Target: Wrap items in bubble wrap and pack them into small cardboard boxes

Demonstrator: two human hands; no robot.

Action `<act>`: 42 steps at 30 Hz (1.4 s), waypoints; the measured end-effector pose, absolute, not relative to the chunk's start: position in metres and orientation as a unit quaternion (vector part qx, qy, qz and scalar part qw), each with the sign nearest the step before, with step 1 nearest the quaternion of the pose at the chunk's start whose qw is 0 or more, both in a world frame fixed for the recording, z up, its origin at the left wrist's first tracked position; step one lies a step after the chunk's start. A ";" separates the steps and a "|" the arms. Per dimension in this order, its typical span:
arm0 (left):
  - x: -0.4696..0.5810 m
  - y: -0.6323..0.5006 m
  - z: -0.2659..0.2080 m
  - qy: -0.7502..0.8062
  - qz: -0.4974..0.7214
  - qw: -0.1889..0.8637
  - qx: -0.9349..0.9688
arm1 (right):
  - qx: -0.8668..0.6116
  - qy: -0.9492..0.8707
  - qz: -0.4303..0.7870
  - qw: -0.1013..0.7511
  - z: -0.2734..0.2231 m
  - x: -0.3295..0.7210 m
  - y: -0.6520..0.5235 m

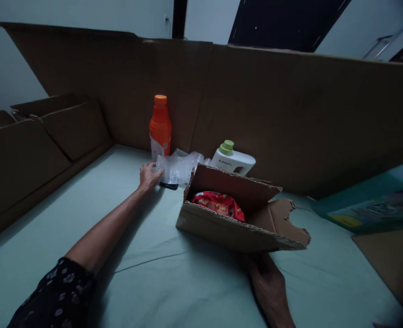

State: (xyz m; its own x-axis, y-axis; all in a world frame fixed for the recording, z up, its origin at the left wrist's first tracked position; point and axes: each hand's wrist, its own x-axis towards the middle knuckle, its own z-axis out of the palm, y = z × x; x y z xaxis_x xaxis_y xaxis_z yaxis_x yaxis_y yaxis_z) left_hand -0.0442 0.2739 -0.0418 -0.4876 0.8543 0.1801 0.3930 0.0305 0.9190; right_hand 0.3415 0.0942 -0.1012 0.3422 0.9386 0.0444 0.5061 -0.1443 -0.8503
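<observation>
My left hand (150, 175) reaches far out and grips the left edge of a sheet of clear bubble wrap (179, 168). Part of a flat black object (169, 186) shows under the wrap. With my right hand (268, 284) I hold the small open cardboard box (229, 230) from its near underside; the fingertips are hidden beneath it. The box is tilted, its torn flap pointing right. Inside it lies a shiny red packet (218, 204). Just behind the wrap stands an orange bottle (160, 127), and a white bottle with a green cap (234, 159) leans behind the box.
A tall cardboard wall (290, 105) runs along the back. Cardboard boxes (23, 150) line the left side. At the right lies a large container of green liquid (372, 196), beside a cardboard piece (389, 259). A pale green cloth (143, 291) covers the surface.
</observation>
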 end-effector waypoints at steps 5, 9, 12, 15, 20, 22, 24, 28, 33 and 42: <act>-0.044 0.222 -0.031 0.644 0.568 0.287 0.424 | -0.704 -0.517 0.250 0.418 -0.104 0.342 0.095; -0.057 0.117 -0.035 0.624 0.568 0.388 0.370 | -0.679 -0.536 0.261 0.429 -0.104 0.339 0.098; -0.059 0.040 -0.045 0.603 0.562 0.484 0.294 | -0.675 -0.542 0.252 0.433 -0.101 0.334 0.100; -0.056 -0.016 -0.053 0.556 0.577 0.574 0.170 | -0.656 -0.555 0.270 0.434 -0.093 0.331 0.095; -0.052 -0.066 -0.056 0.554 0.571 0.595 0.113 | -0.664 -0.564 0.224 0.436 -0.061 0.329 0.061; -0.049 -0.076 -0.055 0.554 0.562 0.603 0.115 | -0.656 -0.588 0.205 0.427 -0.047 0.317 0.043; -0.042 -0.084 -0.055 0.541 0.547 0.626 0.125 | -0.616 -0.644 0.242 0.384 -0.039 0.292 0.029; -0.014 -0.095 -0.058 0.493 0.515 0.686 0.148 | -0.540 -0.748 0.317 0.221 -0.037 0.222 0.020; -0.002 -0.115 -0.060 0.469 0.465 0.725 0.194 | -0.482 -0.803 0.323 0.139 -0.045 0.185 0.017; -0.074 -0.067 -0.044 0.674 0.365 0.505 0.396 | -0.454 -0.798 0.302 0.258 -0.023 0.252 0.021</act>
